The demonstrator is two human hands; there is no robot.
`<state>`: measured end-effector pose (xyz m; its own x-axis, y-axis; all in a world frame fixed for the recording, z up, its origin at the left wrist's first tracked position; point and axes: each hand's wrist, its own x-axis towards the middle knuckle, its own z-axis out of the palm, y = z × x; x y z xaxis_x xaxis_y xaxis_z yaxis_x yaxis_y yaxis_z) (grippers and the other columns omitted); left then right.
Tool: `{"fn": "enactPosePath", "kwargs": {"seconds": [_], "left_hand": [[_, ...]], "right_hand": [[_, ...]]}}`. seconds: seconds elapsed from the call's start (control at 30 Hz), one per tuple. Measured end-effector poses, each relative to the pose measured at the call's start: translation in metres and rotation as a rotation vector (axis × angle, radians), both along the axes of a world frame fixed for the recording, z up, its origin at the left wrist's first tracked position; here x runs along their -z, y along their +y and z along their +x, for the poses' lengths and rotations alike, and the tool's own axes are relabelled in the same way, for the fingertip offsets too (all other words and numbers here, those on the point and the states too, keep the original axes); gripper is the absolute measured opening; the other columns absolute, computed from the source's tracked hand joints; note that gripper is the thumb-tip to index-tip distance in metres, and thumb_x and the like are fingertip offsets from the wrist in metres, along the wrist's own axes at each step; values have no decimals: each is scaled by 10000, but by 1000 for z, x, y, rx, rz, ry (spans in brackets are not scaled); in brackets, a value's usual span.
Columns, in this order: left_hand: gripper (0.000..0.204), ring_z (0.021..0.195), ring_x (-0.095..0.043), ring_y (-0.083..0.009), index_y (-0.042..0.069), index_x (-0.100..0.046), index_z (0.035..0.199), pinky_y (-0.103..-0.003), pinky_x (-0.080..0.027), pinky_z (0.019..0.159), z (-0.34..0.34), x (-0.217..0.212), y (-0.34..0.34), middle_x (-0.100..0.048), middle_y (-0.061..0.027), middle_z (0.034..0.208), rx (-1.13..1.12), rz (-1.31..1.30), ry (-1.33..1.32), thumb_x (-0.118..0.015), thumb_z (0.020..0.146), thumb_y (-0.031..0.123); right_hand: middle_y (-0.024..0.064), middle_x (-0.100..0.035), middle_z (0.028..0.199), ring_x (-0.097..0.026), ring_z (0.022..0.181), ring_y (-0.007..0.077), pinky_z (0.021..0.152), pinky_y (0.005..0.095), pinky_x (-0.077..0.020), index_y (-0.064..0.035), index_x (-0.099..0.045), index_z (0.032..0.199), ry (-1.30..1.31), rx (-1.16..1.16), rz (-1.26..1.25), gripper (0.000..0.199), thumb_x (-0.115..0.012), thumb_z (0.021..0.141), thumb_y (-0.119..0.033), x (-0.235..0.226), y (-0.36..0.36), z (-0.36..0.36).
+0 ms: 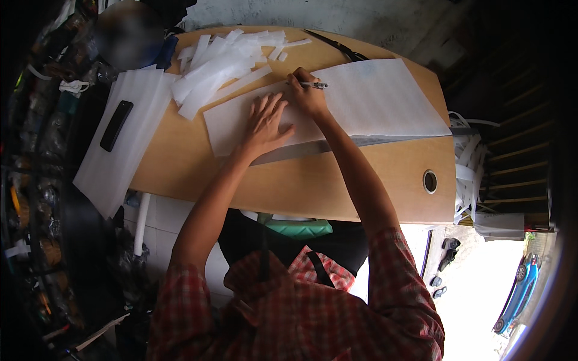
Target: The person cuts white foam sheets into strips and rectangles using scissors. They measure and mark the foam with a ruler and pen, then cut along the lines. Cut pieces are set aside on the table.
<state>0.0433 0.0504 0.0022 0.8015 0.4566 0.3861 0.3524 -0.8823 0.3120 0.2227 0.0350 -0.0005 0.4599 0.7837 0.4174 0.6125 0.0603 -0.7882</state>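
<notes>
A long white foam sheet lies across the wooden table, with a grey straight strip, perhaps a ruler, showing along its near edge. My left hand rests flat on the sheet's left part, fingers spread. Just right of it, my right hand grips a pen near the sheet's far edge. The pen's tip is hidden by my fingers, so I cannot tell whether it touches the sheet.
Cut white foam strips lie heaped at the far left of the table. Black scissors are at the back. A black phone sits on stacked foam sheets at left. White strips hang off the right end.
</notes>
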Motion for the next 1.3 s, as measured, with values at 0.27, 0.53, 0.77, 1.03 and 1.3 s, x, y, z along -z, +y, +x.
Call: {"fn": "enactPosePath", "kwargs": {"seconds": [0.27,0.53,0.77,1.03,1.3], "left_hand": [[802,1386,-303,-363,-47,-412,1384,-529,-201,1160,5,8,2,-407,-199,1460,-27,64,87,-672,792,428],[758,1384,-306,-371,-49,-461,1327,-554,-219,1143,4,12,4,-384,-187,1485,-30,93,80,-684,783,430],[809,1383,-322,-344,-19,-439,1385,-543,-237,1137,6,15,5,-376,-137,1505,-26,104,39,-697,761,427],[818,1385,-322,-335,2,-400,1417,-504,-273,1105,6,13,4,-362,-123,1516,-18,73,7,-706,766,391],[784,1386,-316,-323,0,-393,1419,-501,-280,1095,7,13,3,-362,-121,1513,-27,84,32,-683,805,391]], "right_hand": [[193,-676,778,-662,761,387,685,444,-505,-20,-617,867,-200,63,-58,244,-584,918,-256,4,9,3],[197,-667,751,-667,725,385,652,432,-511,-7,-610,830,-182,72,-88,189,-576,897,-180,-3,-25,-12],[219,-649,728,-650,710,407,671,447,-508,4,-617,824,-85,51,-94,200,-564,882,-180,1,-56,-15],[233,-619,681,-628,660,420,642,462,-482,13,-608,798,-23,13,-144,210,-555,871,-177,-8,-98,-27],[165,-609,662,-604,580,276,603,369,-461,39,-595,797,-102,-30,-180,204,-518,894,-122,-4,-133,-32]]}}
